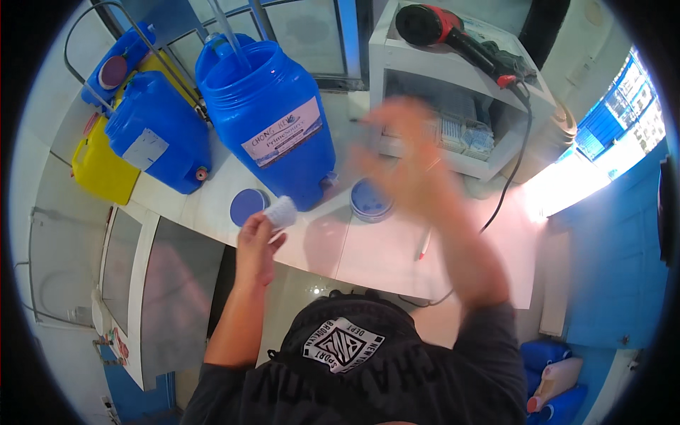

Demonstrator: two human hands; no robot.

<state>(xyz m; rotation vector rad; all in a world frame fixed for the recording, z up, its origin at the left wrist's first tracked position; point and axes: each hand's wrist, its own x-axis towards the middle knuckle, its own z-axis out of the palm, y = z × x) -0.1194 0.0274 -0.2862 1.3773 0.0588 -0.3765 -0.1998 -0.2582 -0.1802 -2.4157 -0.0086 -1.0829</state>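
My left hand pinches a small white rectangular piece with a textured or printed face; whether it is paper or a packet I cannot make out. Just beyond its fingers a round dark-blue lid lies flat on the white table. My right hand is raised at the middle right, smeared by motion, so its fingers and anything in them cannot be read. Beside its wrist stands a round tub with a bluish top. A pen with a red tip rests on the table near my right forearm.
A large blue jerrycan with a spout stands behind the lid. Farther left are another blue jerrycan and a yellow one. On a white shelf unit lies a black-and-red heat gun, its cord hanging across the table.
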